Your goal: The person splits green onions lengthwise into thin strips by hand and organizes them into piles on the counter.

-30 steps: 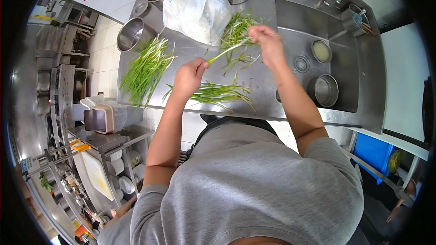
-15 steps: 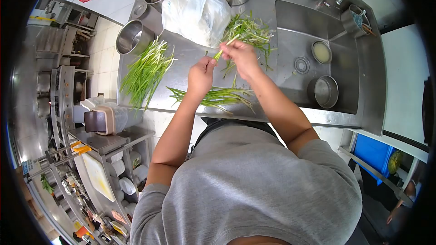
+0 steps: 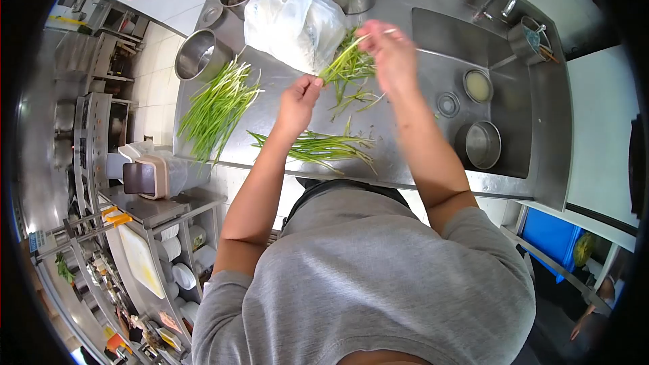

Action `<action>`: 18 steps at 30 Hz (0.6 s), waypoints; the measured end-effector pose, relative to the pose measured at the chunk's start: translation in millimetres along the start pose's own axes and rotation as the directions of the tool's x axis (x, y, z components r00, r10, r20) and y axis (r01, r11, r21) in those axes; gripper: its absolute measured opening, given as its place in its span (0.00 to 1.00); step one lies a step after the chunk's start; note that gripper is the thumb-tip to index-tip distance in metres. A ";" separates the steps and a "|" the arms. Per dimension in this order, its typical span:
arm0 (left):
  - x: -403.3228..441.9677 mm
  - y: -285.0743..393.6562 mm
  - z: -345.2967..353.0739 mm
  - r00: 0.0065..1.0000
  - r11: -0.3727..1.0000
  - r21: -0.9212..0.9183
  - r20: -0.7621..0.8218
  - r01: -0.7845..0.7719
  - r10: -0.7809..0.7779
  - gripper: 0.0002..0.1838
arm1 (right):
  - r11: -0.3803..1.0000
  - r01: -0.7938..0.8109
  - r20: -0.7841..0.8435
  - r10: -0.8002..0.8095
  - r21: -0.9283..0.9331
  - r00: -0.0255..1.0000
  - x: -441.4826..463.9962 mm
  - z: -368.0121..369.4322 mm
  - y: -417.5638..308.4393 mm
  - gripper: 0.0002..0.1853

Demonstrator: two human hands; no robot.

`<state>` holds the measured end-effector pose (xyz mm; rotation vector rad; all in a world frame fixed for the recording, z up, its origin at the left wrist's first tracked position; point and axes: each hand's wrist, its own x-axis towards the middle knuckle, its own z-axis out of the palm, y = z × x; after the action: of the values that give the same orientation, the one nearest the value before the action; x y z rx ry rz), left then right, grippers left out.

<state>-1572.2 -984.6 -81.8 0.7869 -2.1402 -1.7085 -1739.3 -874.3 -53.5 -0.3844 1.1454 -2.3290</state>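
Note:
My left hand pinches a few green stalks at their lower end, above the steel counter. At the stalks' upper end is my right hand, blurred, its fingers bent; what it grips cannot be made out. Beneath them lies a loose heap of greens, partly hidden by my right hand. A large bundle of green stalks with pale ends rests on the left of the counter. Another small bunch lies near the front edge.
A white plastic bag stands behind my hands, with a steel pot to its left. To the right, a sink holds two round containers. A faucet rises behind it. Part of another person shows at lower right.
My right hand first came in close to my left hand, then moved back up and right. My left hand has shifted slightly and keeps its pinch on the stalks.

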 end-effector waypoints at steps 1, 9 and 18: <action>1.8 -4.9 -9.1 0.997 0.978 0.207 -0.067 -0.022 0.037 0.12 | 0.997 0.073 -0.061 -0.071 0.022 0.996 7.3 -2.4 -19.4 0.09; 32.6 16.4 -94.3 0.845 0.913 0.406 -0.474 -0.040 0.248 0.13 | 0.874 0.248 0.258 -0.148 -0.417 0.955 30.2 -7.8 -87.9 0.08; 33.0 88.4 19.1 0.989 0.919 -0.369 -0.001 -0.139 0.149 0.11 | 0.845 0.304 0.395 -0.122 -0.440 0.910 17.2 53.3 -15.1 0.11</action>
<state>-1629.8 -975.4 -5.2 0.4900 -1.7600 -1.9645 -1733.9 -910.9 -8.8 -1.1278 1.5639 -1.9906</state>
